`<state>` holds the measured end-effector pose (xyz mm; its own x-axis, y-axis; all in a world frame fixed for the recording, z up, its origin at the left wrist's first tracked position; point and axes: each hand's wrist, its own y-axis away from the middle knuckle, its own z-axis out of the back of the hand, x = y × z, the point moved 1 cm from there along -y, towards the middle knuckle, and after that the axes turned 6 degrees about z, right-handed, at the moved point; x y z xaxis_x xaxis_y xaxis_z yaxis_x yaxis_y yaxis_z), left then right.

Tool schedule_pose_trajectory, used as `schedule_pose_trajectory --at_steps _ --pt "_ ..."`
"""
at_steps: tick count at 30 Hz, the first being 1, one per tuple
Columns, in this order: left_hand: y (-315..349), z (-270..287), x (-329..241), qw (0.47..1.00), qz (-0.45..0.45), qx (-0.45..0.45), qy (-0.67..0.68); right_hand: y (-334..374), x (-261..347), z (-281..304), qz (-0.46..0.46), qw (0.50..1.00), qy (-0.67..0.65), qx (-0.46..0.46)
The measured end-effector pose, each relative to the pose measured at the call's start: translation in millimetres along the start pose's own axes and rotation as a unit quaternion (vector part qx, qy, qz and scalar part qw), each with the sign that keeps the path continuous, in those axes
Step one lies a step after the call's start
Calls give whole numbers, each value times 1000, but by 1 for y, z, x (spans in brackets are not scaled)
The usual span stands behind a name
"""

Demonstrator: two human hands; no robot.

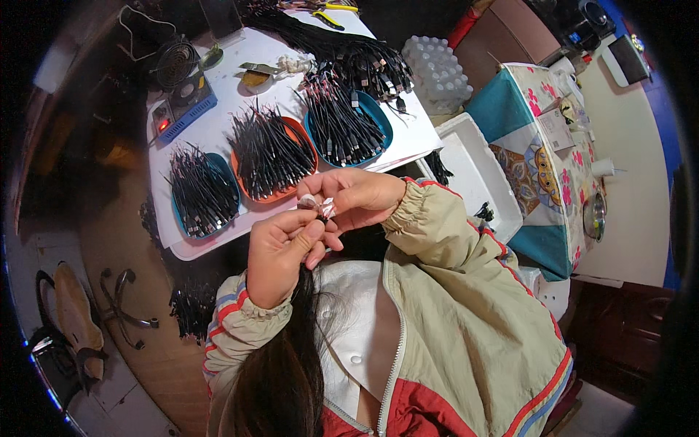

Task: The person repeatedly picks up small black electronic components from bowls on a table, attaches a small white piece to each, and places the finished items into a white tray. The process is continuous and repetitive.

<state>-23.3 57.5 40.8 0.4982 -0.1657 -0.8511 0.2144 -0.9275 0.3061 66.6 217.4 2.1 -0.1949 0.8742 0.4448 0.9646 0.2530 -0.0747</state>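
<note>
Close in front of my chest, both hands meet with bent, pinching fingers. My left hand (277, 255) grips a small dark piece from below, mostly covered by its thumb and fingers. From the upper right, my right hand (368, 195) pinches a small pinkish-white piece (328, 208) just above it. Whether the two pieces join is too small to tell. Beyond my hands, short black cables (262, 153) with bare reddish ends and metal plugs stand bunched in an orange basket (309, 138). Similar bundles fill a teal basket (237, 182) to its left and a blue basket (389, 131) to its right.
On the white table (422, 135), a blue-cased device (188, 120) with a lit red switch stands left. Long black cables (342, 47) and yellow-handled pliers (328, 20) lie at the back. Right of the table are a white foam box (510, 211) and a cloth-covered table (531, 175).
</note>
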Motion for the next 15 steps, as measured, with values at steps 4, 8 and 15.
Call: schedule_pose_trajectory --at_steps 4,8,15 --pt "1 4 -5 999 -3 -29 -44 7 11 -8 132 960 201 -141" --pt "-1 6 -6 997 -10 -38 -64 14 21 -22 178 803 547 -155" --pt "0 2 -5 996 -15 -51 -73 10 4 -43 217 621 729 -188"
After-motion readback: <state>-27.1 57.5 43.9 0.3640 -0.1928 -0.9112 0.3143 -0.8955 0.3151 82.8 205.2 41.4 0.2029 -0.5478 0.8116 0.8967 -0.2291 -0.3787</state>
